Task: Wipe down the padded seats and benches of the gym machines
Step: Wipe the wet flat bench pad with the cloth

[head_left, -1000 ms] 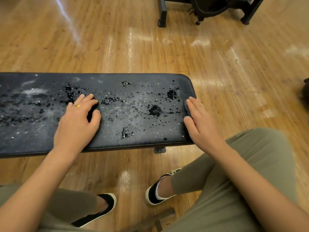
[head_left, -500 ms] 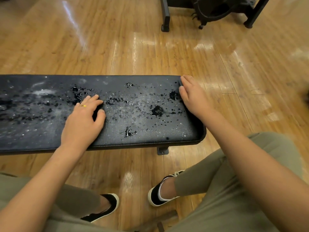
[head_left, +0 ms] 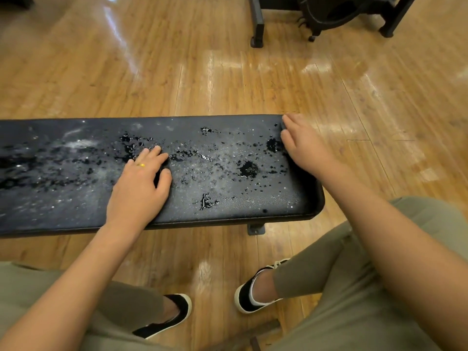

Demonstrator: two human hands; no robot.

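Where the black padded bench [head_left: 76, 198] crosses the wooden floor [head_left: 177, 72] before our knees, we find its top beaded with droplets. Our left hand [head_left: 141, 183] lies flat mid-pad, fingers relaxed, holding nothing. Our right hand [head_left: 304, 145] rests on the far right corner, fingers straight, gripping nothing.

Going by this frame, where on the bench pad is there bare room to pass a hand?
Free: the droplet-covered stretch of bench pad between the left hand and the right hand, and the long run beyond the left hand to the picture's left edge. Crowded: only the pad's far right corner, where the right hand lies.
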